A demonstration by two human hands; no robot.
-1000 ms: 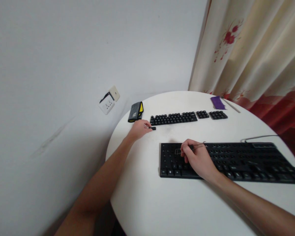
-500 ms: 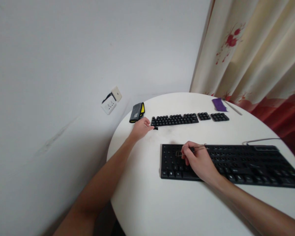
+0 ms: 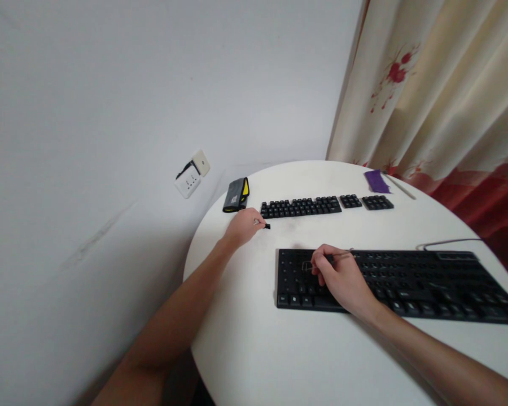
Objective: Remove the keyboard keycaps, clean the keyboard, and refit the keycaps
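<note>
My left hand (image 3: 245, 225) is closed in a pinch on a small black keycap (image 3: 267, 226), just in front of the left end of the laid-out rows of black keycaps (image 3: 300, 208). My right hand (image 3: 336, 273) is closed around a wire keycap puller (image 3: 306, 266), its thin square loop over the upper left of the black keyboard (image 3: 406, 276). Many key positions on that keyboard show bare, while keycaps stay along its lower rows. The fingertips of the right hand partly hide the puller.
Behind my left hand lies a folded grey-and-yellow cloth (image 3: 236, 194). Smaller keycap groups (image 3: 377, 202), a purple cloth (image 3: 376, 181) and a thin pale stick (image 3: 402, 187) are at the back right of the white round table (image 3: 245, 338). A cable (image 3: 452, 241) runs behind the keyboard.
My left fingers have drawn together at the keycap, which has shifted slightly towards me, away from the keycap rows. My right hand and the puller have stayed almost still.
</note>
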